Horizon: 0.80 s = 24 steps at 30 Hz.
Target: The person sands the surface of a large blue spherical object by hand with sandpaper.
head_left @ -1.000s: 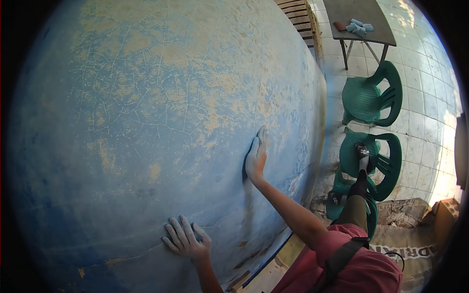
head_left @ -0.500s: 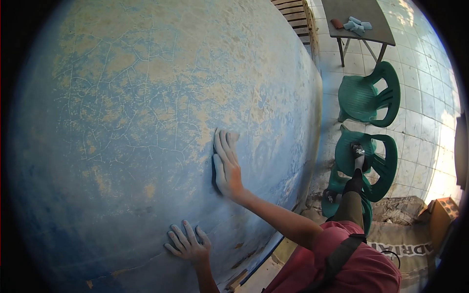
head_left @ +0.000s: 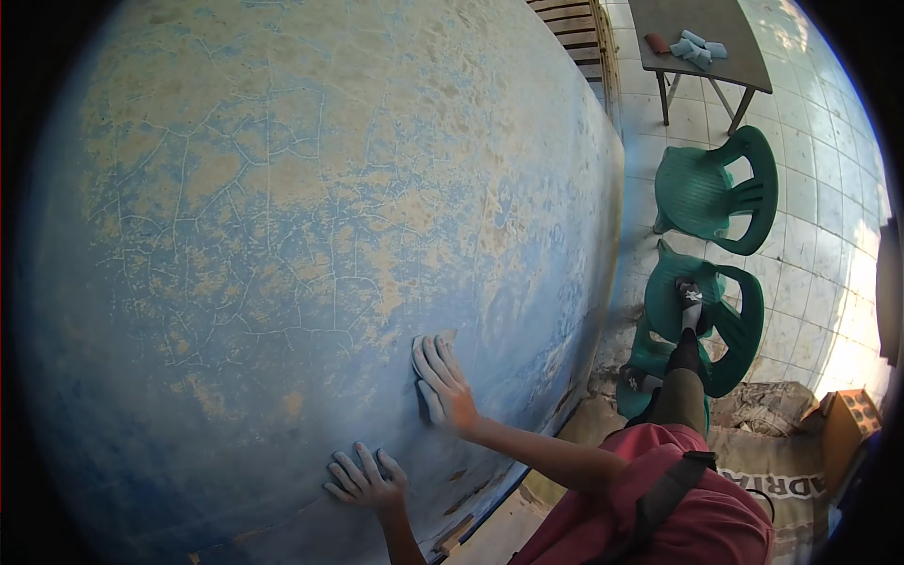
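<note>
My right hand (head_left: 444,381) lies pressed against a blue wall (head_left: 282,311) with worn, cracked paint. Under its fingertips the pale edge of a thin piece, looking like sandpaper (head_left: 450,334), sticks out; the palm hides the rest. My left hand (head_left: 369,478) rests on the same wall, lower left of the right one, fingers spread and nothing in them. Pale dust coats both hands. Tan patches and whitish crack lines cover much of the wall above them.
Green plastic chairs (head_left: 702,193) stand along the wall's foot, and my feet (head_left: 690,294) are on the nearer ones. Beyond is a table (head_left: 711,24) with rolled pale pieces (head_left: 697,49). A printed sheet (head_left: 753,471) and a brown box (head_left: 850,428) lie at lower right.
My right hand has slid down the picture along the wall, closer to the left hand. My left hand stays flat in nearly the same place. The view has shifted slightly.
</note>
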Tool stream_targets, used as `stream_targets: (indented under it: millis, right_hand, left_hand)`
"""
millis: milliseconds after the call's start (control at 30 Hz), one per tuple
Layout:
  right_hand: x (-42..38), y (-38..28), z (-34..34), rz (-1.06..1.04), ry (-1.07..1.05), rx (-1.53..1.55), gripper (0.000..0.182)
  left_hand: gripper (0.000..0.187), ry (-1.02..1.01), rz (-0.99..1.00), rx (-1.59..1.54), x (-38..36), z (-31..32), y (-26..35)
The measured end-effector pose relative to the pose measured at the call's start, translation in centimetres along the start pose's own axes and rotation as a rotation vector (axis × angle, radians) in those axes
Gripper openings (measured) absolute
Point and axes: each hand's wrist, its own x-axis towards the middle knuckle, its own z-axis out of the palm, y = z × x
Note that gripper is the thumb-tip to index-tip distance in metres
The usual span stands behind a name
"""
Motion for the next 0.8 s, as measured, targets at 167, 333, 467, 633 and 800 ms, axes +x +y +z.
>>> stream_targets:
  millis: [167,333,467,633,800]
  right_hand:
    - [9.5,3.9,-1.4,0.444,0.351,0.085,0.052]
    - [4.2,-3.2,-0.3,-0.083,-0.05,0.045,0.051]
    - [-6.7,4.3,-0.7,0.133,0.035,0.014,0.053]
    - [1.2,4.6,0.3,0.309,0.351,-0.044,0.053]
    - [-15.0,3.6,1.9,0.079,-0.013,0.016,0.052]
  left_hand:
    - [0.051,-0.015,0.003,-0.007,-0.3,-0.5,-0.1]
    - [0.051,0.016,0.005,-0.022,0.3,0.1,0.1]
    - [0.05,0.0,0.019,-0.026,1.2,-0.7,0.3]
    - [0.051,-0.06,0.074,-0.058,1.1,-0.8,1.9]
    - [0.052,-0.162,0.061,-0.134,0.0,-0.3,4.5]
